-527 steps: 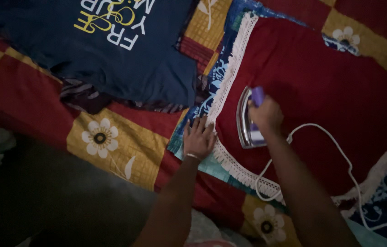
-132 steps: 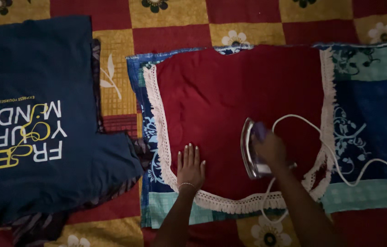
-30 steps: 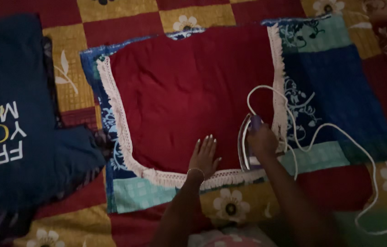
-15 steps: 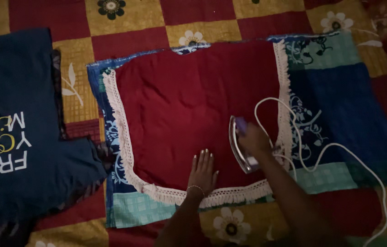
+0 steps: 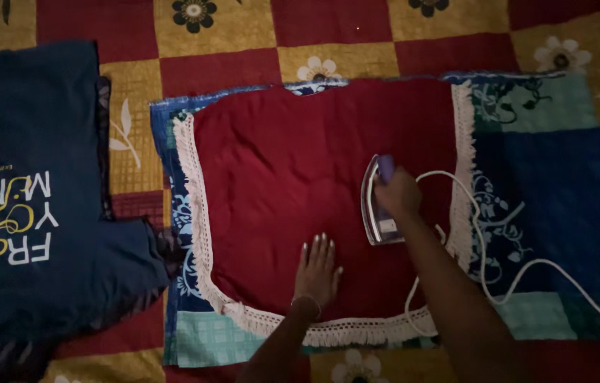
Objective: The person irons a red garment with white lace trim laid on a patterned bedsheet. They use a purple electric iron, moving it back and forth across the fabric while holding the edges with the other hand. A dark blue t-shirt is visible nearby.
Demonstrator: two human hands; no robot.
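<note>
The iron [image 5: 379, 202] is gripped by the right hand [image 5: 397, 193], fingers wrapped round its handle, long axis pointing away from the body, on the red cloth [image 5: 293, 177]. The left hand [image 5: 317, 268] is laid flat, fingers spread, just left and nearer.

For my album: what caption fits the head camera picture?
Right hand pushes an iron over red cloth; left hand presses it flat.
</note>
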